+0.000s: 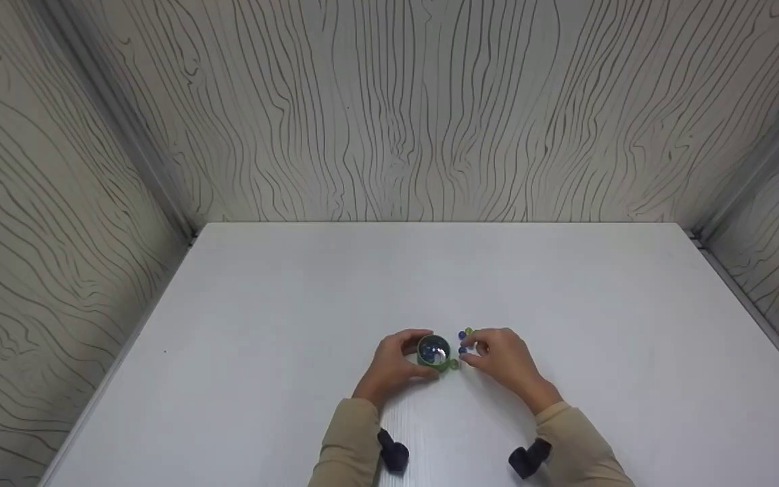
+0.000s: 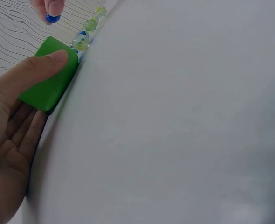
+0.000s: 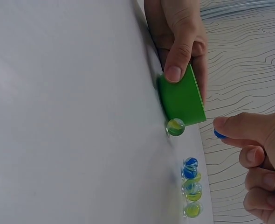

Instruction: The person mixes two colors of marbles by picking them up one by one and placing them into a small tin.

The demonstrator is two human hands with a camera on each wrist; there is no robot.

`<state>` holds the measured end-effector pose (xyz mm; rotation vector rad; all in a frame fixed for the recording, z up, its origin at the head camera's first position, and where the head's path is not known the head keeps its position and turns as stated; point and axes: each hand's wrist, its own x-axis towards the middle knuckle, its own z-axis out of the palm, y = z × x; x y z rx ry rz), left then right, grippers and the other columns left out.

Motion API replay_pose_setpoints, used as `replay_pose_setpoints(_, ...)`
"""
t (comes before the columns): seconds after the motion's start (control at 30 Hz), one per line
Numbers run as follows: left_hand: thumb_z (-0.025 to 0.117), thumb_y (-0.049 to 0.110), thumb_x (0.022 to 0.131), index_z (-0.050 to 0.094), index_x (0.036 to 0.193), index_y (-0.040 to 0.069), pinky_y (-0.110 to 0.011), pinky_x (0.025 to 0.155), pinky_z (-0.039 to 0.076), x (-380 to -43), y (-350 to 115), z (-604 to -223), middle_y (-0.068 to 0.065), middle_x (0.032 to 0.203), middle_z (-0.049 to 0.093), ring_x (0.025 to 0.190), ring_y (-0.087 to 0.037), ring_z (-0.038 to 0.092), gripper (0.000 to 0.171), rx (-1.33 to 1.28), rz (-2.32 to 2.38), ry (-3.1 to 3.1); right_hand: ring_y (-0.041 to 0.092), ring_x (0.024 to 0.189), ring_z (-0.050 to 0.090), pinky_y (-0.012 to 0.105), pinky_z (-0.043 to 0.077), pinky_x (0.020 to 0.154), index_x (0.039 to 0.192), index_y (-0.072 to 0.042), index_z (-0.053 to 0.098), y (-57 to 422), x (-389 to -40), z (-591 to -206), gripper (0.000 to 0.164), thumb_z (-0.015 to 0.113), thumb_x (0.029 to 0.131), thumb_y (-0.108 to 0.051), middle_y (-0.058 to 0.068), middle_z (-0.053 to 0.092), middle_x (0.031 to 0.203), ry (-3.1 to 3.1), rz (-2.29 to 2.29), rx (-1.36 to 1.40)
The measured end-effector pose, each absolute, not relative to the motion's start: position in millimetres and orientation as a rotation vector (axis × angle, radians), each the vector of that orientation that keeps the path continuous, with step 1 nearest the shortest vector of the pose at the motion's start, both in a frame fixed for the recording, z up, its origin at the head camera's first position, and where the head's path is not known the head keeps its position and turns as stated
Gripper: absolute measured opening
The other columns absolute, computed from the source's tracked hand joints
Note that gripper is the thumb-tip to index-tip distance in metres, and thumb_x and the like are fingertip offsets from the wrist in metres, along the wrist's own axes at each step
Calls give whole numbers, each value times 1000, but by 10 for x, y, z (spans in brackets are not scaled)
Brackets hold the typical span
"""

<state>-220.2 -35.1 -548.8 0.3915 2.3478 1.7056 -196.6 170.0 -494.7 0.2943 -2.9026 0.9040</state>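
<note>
A small green cup [image 3: 183, 100] stands on the table, its mouth up, with blue glass marbles visible inside in the head view. My left hand [image 1: 393, 362] grips it from the left, thumb [image 2: 58, 57] on the near side. To the cup's right, my right hand [image 1: 503, 355] pinches a blue marble [image 3: 220, 134] between thumb and index finger, apart from the rim. One green-swirled marble [image 3: 176, 127] lies close against the cup. Several more blue and yellow-green marbles [image 3: 193, 210] sit in a loose row beyond, partly overlapping in the right wrist view.
The white table [image 1: 281, 297] stretches around both hands. Wood-patterned panels [image 1: 396, 108] rise behind it and at the sides. A dark wrist device [image 1: 395, 456] is worn at the left sleeve, another [image 1: 528, 458] at the right.
</note>
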Motion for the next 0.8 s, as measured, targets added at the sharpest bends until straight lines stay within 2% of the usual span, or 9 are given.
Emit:
replay_pose_setpoints(0.43,85,8,67,61,126,12,-33,108,50,-2196,-346,-5481,-8,126,66,121,-24,62,64,409,1694,2379,3,61,42,14,34,54,88,-13,76,1642,-1982,-4949,11,78,78,-14,-2,68,72,-2877,880,357)
replay_pose_setpoints(0.8,85,7,67,61,126,12,-32,107,51,-2205,-342,-5501,-7,124,67,119,-22,63,63,416,1702,2378,3,59,38,15,30,53,88,-11,76,1605,-2007,-4948,11,77,77,-12,-4,54,61,-2871,880,391)
